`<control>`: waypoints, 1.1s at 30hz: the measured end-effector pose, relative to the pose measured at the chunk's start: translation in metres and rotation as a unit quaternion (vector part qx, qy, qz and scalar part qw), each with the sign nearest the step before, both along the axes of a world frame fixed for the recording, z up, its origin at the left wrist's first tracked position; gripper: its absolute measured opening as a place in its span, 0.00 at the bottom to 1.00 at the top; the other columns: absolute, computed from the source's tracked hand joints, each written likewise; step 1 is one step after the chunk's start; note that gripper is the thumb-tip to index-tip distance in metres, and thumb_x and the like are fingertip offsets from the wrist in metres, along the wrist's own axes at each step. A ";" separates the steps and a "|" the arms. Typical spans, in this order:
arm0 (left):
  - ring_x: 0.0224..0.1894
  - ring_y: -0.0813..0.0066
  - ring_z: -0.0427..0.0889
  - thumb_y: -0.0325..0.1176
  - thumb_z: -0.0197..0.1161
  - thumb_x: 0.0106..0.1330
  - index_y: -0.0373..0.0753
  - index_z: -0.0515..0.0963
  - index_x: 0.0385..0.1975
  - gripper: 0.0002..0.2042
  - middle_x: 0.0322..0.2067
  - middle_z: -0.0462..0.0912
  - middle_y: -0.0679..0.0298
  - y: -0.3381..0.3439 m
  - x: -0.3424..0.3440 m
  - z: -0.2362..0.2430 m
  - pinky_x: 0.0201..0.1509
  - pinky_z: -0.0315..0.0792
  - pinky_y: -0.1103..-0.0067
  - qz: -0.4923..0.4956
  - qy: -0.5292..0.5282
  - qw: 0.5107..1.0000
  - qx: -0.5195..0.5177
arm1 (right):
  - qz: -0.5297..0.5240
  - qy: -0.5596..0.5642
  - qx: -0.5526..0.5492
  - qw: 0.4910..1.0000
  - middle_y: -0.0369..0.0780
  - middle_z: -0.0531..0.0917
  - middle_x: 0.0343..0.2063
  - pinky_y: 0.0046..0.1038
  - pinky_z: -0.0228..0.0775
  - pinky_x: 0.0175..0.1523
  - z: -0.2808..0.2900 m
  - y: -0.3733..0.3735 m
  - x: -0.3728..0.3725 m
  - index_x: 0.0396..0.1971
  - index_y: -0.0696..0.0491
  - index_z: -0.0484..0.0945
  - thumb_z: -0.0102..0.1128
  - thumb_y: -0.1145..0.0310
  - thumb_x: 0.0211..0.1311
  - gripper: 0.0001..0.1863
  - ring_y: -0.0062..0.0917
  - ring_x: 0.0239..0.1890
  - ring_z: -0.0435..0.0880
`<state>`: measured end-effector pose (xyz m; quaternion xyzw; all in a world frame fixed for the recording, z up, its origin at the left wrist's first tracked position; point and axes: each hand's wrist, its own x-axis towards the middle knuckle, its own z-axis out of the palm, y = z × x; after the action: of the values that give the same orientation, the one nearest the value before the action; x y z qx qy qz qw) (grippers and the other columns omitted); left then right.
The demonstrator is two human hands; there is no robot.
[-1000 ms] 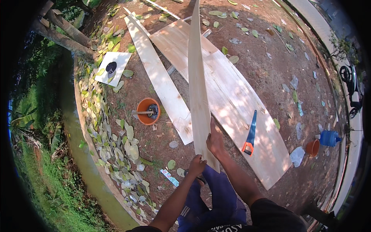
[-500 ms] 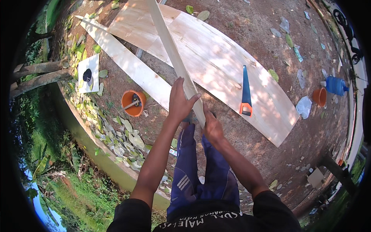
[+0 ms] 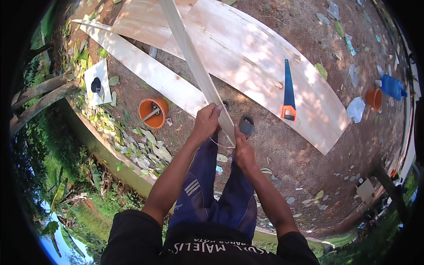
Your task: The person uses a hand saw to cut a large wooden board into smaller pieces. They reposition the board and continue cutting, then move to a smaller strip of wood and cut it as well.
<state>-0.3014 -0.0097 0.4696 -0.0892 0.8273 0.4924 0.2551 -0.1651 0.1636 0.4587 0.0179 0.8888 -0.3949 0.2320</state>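
A long, narrow wooden plank (image 3: 196,59) slants up from my hands toward the top edge, held above the ground. My left hand (image 3: 206,121) is closed on its left edge near the lower end. On the opposite edge, slightly lower, my right hand (image 3: 244,149) grips the same plank. A thin, pale curved strand (image 3: 221,145) hangs between the hands by the plank's end; its kind is unclear. Beyond lies a large plywood sheet (image 3: 247,55), and a handsaw (image 3: 289,90) with a blue blade and orange-black handle rests on it.
Another long tapered board (image 3: 143,68) lies at the left. An orange bucket (image 3: 145,109) holds a hammer and other items. A black cap (image 3: 96,85) rests on a white panel (image 3: 102,70). At right are a plastic bag (image 3: 356,109), orange pot (image 3: 374,99) and blue water jug (image 3: 393,87).
My left hand has shifted down the plank, closer to its lower end. The view has moved a little, and my sandalled foot now shows beside the plank.
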 end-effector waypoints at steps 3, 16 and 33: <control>0.25 0.74 0.76 0.38 0.57 0.75 0.30 0.75 0.28 0.17 0.18 0.76 0.59 -0.061 -0.034 0.002 0.31 0.69 0.71 0.088 -0.009 0.995 -0.051 | -0.002 0.016 0.013 1.000 0.52 0.76 0.58 0.48 0.79 0.41 -0.009 -0.009 0.006 0.77 0.45 0.48 0.53 0.85 0.53 0.50 0.56 0.39 0.83; 0.76 0.40 0.47 0.66 0.57 0.65 0.37 0.56 0.73 0.46 0.73 0.55 0.44 -0.022 -0.251 0.010 0.73 0.51 0.43 -0.121 0.257 0.876 -0.390 | -0.049 0.049 0.032 0.997 0.47 0.82 0.52 0.39 0.82 0.41 0.021 -0.033 0.000 0.73 0.44 0.61 0.51 0.86 0.52 0.44 0.44 0.41 0.86; 0.42 0.70 0.79 0.44 0.67 0.61 0.43 0.75 0.30 0.12 0.30 0.81 0.67 0.000 -0.215 0.034 0.47 0.68 0.70 -0.594 0.397 0.665 -0.219 | -0.028 0.048 0.231 0.971 0.43 0.84 0.39 0.40 0.78 0.35 0.047 0.166 0.071 0.71 0.50 0.60 0.55 0.81 0.60 0.37 0.39 0.35 0.85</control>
<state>-0.5160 -0.0102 0.5033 0.5717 0.8119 0.0303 0.1139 -0.0937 0.3293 0.5054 0.0767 0.9651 -0.1860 0.1679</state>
